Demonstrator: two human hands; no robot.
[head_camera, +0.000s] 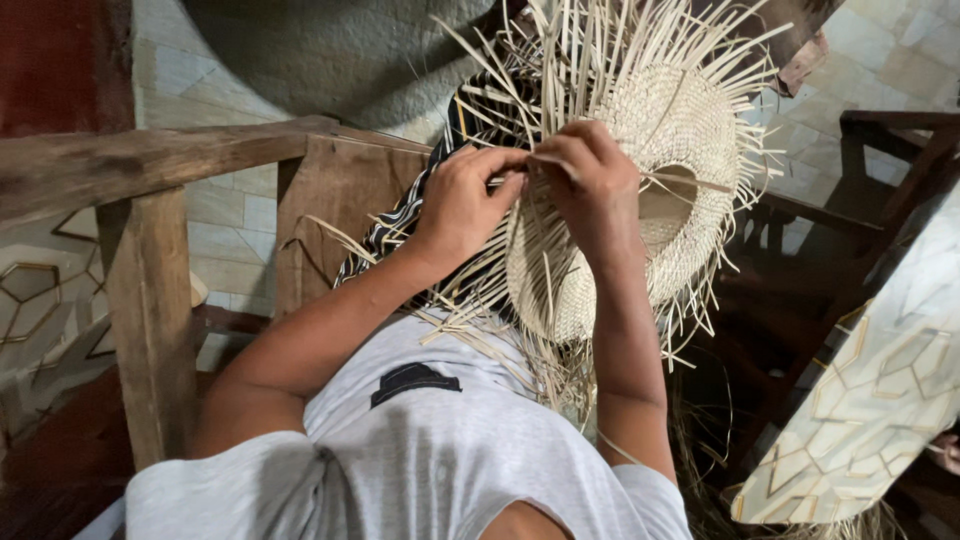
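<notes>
I see my left hand (462, 205) and right hand (590, 180) close together, fingertips pinched on thin straw strips (545, 160) at the near edge of a half-woven straw hat (650, 200), which sits over my lap against a dark striped cloth (400, 225). Loose strip ends bristle out all round the hat's rim, crowding the space above and to the right of my hands. A wooden chair arm (150, 165) and its post close in the left side. On the right, a patterned board (880, 400) leans near, with dark wooden furniture (890, 150) behind it. Tiled floor (230, 210) shows below.
</notes>
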